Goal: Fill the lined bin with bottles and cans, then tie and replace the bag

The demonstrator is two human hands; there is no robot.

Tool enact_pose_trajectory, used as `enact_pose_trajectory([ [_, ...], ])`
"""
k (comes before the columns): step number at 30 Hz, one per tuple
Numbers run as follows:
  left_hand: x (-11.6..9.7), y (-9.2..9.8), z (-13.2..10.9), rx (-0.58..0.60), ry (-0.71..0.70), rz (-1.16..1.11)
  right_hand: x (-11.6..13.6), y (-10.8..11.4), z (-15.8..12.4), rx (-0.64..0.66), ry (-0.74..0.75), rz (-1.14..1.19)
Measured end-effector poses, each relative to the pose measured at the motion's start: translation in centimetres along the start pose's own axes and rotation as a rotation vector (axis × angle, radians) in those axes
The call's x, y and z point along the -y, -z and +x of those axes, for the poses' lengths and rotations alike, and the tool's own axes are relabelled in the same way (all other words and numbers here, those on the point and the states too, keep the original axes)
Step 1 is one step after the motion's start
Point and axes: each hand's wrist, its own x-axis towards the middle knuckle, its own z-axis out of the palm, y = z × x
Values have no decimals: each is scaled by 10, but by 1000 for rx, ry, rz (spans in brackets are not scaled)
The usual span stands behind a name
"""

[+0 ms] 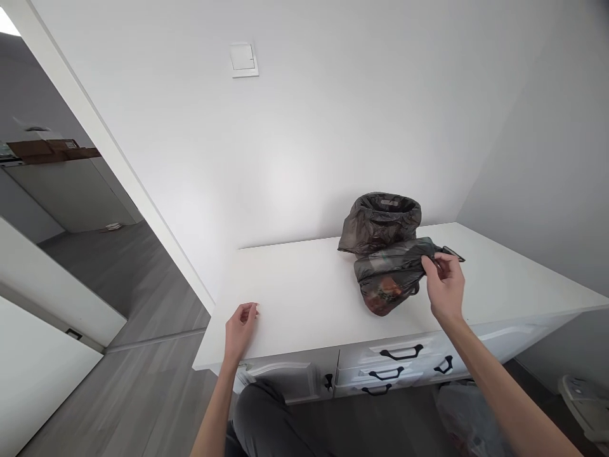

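Observation:
My right hand [446,285] pinches the gathered end of a dark, thin plastic bag [387,276] lying on the white cabinet top. Through its stretched film shows something reddish-orange, whose kind I cannot make out. Just behind it stands a second dark plastic bag [373,225], its mouth open and its rim folded outward; the contents are mostly hidden. Over by the left end of the cabinet, my left hand [242,327] rests on the top with its fingers curled in, apart from both bags and with nothing visible in it.
The white cabinet top [295,292] meets the wall behind, with black-handled drawers [390,374] below its front edge. A light switch [243,59] is on the wall. A doorway opens at left. On the floor at right are a translucent plastic bag [469,412] and a whitish object [587,403].

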Motion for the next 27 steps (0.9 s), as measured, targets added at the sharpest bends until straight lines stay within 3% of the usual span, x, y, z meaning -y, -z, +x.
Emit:
enact_pose_trajectory([
  [5, 2, 1, 0, 8, -4, -12, 55, -40, -10, 141, 104, 31],
  [11, 5, 1, -1, 11, 13, -22, 102, -61, -12, 340, 60, 74],
  [21, 2, -1, -1, -18, 36, -21, 121, -73, -6, 664, -112, 218],
  [24, -13, -9, -3, -17, 35, -28, 125, -74, -5, 775, -83, 225],
  [27, -45, -23, -1, 44, -20, -63, 126, -75, -2, 906, -41, 240],
])
